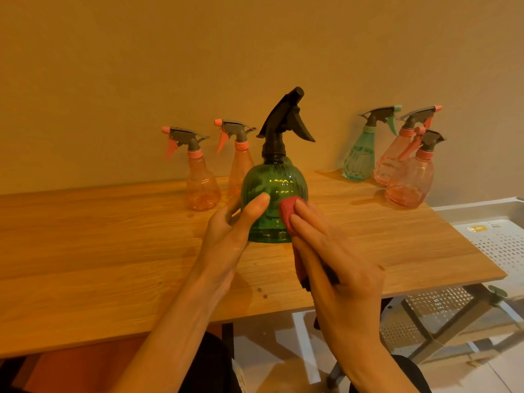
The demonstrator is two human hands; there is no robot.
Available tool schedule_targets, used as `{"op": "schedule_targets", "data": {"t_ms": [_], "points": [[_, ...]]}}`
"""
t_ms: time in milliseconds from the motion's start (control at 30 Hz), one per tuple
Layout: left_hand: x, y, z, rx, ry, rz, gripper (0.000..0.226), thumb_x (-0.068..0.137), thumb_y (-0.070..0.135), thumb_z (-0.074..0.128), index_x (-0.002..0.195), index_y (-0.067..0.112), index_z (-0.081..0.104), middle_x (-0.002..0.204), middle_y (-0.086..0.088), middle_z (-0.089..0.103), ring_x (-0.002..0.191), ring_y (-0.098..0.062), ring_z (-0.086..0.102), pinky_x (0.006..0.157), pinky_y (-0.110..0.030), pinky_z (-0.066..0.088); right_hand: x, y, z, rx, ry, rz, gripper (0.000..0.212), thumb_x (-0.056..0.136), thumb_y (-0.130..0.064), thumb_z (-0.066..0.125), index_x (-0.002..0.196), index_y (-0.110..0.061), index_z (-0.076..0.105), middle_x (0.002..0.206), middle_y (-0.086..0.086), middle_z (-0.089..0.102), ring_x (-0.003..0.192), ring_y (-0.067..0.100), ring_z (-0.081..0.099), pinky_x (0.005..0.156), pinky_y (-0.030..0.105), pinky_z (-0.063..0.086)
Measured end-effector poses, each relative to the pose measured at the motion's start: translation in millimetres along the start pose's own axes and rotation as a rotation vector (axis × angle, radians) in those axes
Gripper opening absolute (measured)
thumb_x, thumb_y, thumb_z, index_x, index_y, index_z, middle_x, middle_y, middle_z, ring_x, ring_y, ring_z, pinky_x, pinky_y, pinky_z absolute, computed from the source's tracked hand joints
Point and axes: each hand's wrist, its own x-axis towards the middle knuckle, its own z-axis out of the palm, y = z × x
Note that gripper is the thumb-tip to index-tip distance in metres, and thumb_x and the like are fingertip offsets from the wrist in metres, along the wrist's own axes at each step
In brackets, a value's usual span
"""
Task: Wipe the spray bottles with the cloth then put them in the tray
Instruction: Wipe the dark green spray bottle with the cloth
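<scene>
from the head camera: the green spray bottle with the black trigger head stands upright on the wooden table, about mid-table, and both hands are on it. the left hand has straight fingers laid against the bottle's left flank, steadying it, nothing clasped. the right hand presses a red cloth flat against the right side of the belly, fingers extended over the cloth; the rest of the cloth hangs down under the palm.

far left, two orange spray bottles stand near the wall. far right, a teal spray bottle and two pink spray bottles huddle close together, the pink pair touching or nearly so. the white perforated tray sits off the table's right edge, and none of the bottles is in it.

so it looks like wiping, first bottle. to do it well, i'd say keep the left hand firm so the round body doesn't skid, sweep the cloth around the ribs, turn the bottle to reach the far side, and don't forget the neck and trigger. then carry it right to the tray, clear of the pink cluster.
</scene>
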Motion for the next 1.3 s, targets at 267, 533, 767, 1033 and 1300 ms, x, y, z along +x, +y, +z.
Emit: {"op": "schedule_targets", "data": {"t_ms": [267, 533, 767, 1033, 1300], "points": [[-4.8, 2.9, 4.0, -0.062, 0.002, -0.034, 0.052, 0.078, 0.035, 0.083, 0.123, 0.013, 0.068, 0.110, -0.005, 0.078, 0.106, -0.018, 0.073, 0.080, -0.024, 0.059, 25.6, -3.8, -2.6, 0.132, -0.030, 0.139, 0.033, 0.096, -0.014, 0.063, 0.129, -0.013, 0.067, 0.137, -0.007, 0.064, 0.120, 0.027, 0.065, 0.095, 0.047, 0.056], [-1.3, 5.8, 5.4, -0.062, 0.040, 0.012, 0.052, 0.078, 0.037, 0.075, 0.123, 0.013, 0.068, 0.111, -0.004, 0.077, 0.105, -0.016, 0.073, 0.079, -0.024, 0.059, 2.6, 1.0, -2.0, -0.085, -0.105, 0.011, 0.039, 0.093, -0.004, 0.063, 0.132, -0.008, 0.064, 0.144, 0.001, 0.057, 0.140, 0.016, 0.047, 0.110, 0.039, 0.045], [-5.0, -0.3, 5.9, -0.073, 0.054, -0.025, 0.050, 0.079, 0.040, 0.079, 0.121, 0.014, 0.069, 0.107, -0.003, 0.078, 0.100, -0.013, 0.074, 0.079, -0.026, 0.057, 3.1, 2.0, -3.5, -0.079, -0.114, 0.014, 0.037, 0.095, -0.009, 0.063, 0.132, -0.009, 0.064, 0.143, 0.000, 0.058, 0.139, 0.015, 0.048, 0.109, 0.037, 0.046], [-0.7, 4.3, 6.0, -0.070, 0.047, 0.000, 0.057, 0.074, 0.040, 0.076, 0.125, 0.016, 0.067, 0.114, -0.005, 0.076, 0.107, -0.018, 0.073, 0.081, -0.027, 0.059, -2.9, -1.0, -3.3, -0.094, -0.097, -0.002, 0.037, 0.094, -0.005, 0.064, 0.131, -0.008, 0.065, 0.144, 0.002, 0.058, 0.140, 0.016, 0.048, 0.110, 0.039, 0.046], [-6.7, 0.3, 7.2, -0.079, 0.017, -0.034, 0.042, 0.079, 0.041, 0.068, 0.117, 0.022, 0.071, 0.113, -0.003, 0.077, 0.107, -0.017, 0.072, 0.090, -0.036, 0.056, 3.5, -1.9, -4.4, -0.033, -0.052, 0.005, 0.033, 0.096, -0.009, 0.062, 0.128, -0.006, 0.066, 0.140, 0.003, 0.061, 0.138, 0.018, 0.051, 0.109, 0.039, 0.047]]}}
